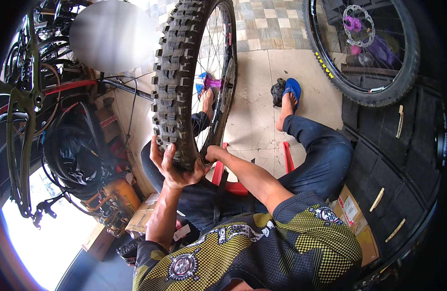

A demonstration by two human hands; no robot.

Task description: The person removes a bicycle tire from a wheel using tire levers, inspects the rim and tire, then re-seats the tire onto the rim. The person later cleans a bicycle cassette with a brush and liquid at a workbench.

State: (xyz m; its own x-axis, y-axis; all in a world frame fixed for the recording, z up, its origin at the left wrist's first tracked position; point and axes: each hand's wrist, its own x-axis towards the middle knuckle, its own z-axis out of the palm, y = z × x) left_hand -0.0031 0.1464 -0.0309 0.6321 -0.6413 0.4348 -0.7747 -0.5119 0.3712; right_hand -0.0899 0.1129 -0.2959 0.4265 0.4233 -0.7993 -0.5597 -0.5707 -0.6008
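Observation:
A bicycle wheel with a thick knobby tire [172,92], thin spokes and a purple hub [213,83] stands upright between my legs. My left hand [175,167] wraps round the tire's near end, with fingers on the tread and the thumb toward the rim. On the wheel's right side my right hand [212,153] is closed at the tire's lower edge, close to the rim [224,97]. The tips of its fingers are hidden there. Both hands are near each other at the bottom of the wheel.
Another wheel [325,72] leans at the far right by black panels [379,140]. At left are a green bike frame [29,97], hanging black tubes or tires [95,131] and cardboard boxes [142,216]. A dark bundle [278,92] lies beside my right foot; red stool parts [288,157] show between my legs.

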